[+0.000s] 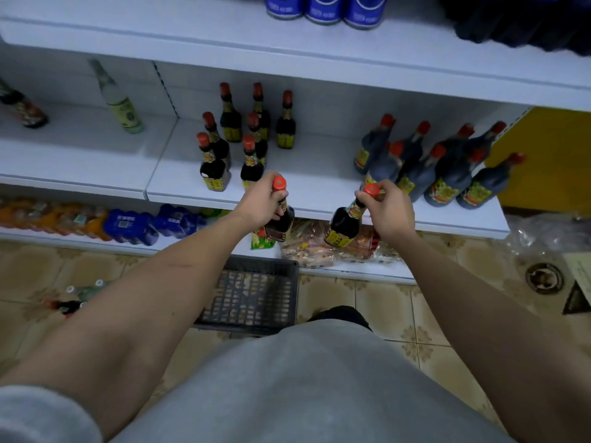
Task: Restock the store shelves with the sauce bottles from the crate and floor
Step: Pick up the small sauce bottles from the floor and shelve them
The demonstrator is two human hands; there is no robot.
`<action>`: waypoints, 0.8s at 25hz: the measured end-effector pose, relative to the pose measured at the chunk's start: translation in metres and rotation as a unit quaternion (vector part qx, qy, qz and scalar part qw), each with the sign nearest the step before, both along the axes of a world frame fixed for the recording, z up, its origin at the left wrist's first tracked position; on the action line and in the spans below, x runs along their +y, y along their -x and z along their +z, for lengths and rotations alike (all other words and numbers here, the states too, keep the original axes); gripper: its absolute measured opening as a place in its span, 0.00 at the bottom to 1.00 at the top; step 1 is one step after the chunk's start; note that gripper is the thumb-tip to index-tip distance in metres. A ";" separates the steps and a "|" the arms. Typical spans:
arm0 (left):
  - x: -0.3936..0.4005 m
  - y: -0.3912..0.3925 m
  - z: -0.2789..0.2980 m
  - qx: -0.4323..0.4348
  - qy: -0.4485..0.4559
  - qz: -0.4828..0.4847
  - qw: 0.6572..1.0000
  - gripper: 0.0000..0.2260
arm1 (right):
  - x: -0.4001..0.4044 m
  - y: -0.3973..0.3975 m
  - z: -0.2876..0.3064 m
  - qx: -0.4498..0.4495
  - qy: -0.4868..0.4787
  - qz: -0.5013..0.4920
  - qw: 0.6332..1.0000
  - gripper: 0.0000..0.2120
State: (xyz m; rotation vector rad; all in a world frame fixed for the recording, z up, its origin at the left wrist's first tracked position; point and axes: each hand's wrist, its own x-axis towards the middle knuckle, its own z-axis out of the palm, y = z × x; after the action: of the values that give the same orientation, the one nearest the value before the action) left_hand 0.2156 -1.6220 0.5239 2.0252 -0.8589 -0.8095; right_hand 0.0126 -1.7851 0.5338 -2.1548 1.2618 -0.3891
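Observation:
My left hand [260, 201] grips the neck of a dark sauce bottle [281, 223] with a red cap, held just in front of the white middle shelf [313, 187]. My right hand [388, 206] holds a second dark sauce bottle [343, 225] by its neck, tilted to the left. Several small bottles of the same kind [238, 139] stand on the shelf behind my left hand. The dark plastic crate [252, 295] sits on the floor below my arms and looks empty. More bottles [68, 298] lie on the floor at the left.
Several larger dark bottles [447, 167] stand at the shelf's right end. A pale bottle [120, 103] and a dark one [22, 107] stand on the left shelf section. Blue cans [323, 8] sit on the top shelf. Snack packets [319, 247] and drink packs [134, 225] fill the bottom shelf.

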 end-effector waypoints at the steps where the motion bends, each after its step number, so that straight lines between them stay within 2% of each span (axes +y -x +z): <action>1: -0.006 -0.003 0.001 -0.004 -0.003 0.000 1.000 0.07 | -0.004 -0.008 0.002 -0.005 -0.001 0.000 1.000 0.19; 7: -0.057 -0.027 -0.004 -0.075 -0.059 -0.064 0.993 0.04 | -0.057 -0.055 -0.013 -0.029 -0.032 0.010 0.999 0.17; 11: -0.097 -0.040 -0.021 -0.090 -0.098 -0.080 0.988 0.06 | -0.100 -0.081 -0.034 -0.015 -0.055 0.038 0.998 0.16; 15: -0.128 -0.052 -0.035 -0.089 -0.128 -0.061 0.986 0.11 | -0.130 -0.104 -0.052 0.027 -0.078 0.056 0.995 0.15; 20: -0.148 -0.071 -0.045 -0.070 -0.139 -0.042 0.987 0.10 | -0.150 -0.136 -0.062 0.036 -0.083 0.093 0.992 0.16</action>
State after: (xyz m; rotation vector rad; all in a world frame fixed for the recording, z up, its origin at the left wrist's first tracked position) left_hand 0.2868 -1.7705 0.4791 2.3251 -0.9595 -0.8831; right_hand 0.1484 -1.9356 0.4719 -2.1355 1.0801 -0.1254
